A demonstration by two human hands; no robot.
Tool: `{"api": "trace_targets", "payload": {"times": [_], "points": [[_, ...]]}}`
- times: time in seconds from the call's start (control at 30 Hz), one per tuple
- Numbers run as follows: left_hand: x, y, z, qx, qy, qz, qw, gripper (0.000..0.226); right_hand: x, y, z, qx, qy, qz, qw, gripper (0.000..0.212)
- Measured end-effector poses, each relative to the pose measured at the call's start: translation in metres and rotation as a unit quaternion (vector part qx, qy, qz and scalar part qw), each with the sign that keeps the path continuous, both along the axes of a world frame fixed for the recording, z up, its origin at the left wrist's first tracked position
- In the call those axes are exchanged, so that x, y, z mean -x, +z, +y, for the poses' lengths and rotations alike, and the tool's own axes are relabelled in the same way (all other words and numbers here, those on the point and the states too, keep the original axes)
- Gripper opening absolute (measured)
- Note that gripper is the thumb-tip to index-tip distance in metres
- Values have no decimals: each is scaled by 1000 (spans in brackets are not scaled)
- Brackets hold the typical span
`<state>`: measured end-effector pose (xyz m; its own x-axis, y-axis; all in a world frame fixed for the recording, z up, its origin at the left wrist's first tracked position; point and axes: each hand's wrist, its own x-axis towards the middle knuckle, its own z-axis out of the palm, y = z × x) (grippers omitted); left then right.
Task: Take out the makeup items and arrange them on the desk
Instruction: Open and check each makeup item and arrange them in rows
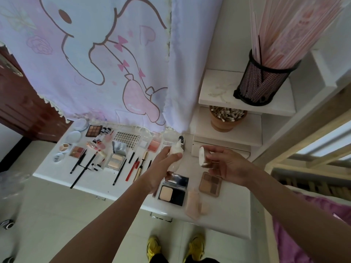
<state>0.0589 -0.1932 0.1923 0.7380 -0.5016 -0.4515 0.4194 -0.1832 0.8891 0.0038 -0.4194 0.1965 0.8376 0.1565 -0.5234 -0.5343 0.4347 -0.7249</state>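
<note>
Foundation bottle (pixel 175 151), nozzle toward frame top, sits centre-frame above the bench (pixel 224 211), gripped by the left hand (pixel 163 165); just right, the right hand (pixel 226 166) pinches a cap (pixel 202 156), likely the bottle's own.

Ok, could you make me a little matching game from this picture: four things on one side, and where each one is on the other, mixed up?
Things:
1. white bottle
2. round cap
3. terracotta pot of cotton swabs
4. black mesh cup

Places:
A. on the top shelf
B. held in the right hand
C. on the lower shelf
D. held in the left hand

Pairs: 1-D, 2-B, 3-C, 4-A.
</note>
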Motion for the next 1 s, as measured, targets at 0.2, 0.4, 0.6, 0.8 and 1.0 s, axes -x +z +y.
{"api": "trace_targets", "payload": {"times": [0.2,0.4,0.6,0.8,1.0], "points": [[-12,-13,0,-56,41,-86,994,42,-1,-16,-3,-26,-15,34,999,36],[-37,-43,6,-145,18,-143,979,27,-6,-47,-3,-12,-22,81,996,20],[-66,-80,0,-305,-11,-241,921,35,-24,-87,9,97,-84,140,982,17],[-83,-110,-9,-349,-133,-257,891,42,-41,-117,23,188,-93,157,965,19],[-94,-132,-11,-366,-236,-288,853,37,-64,-154,40,341,-45,137,929,25]]}}
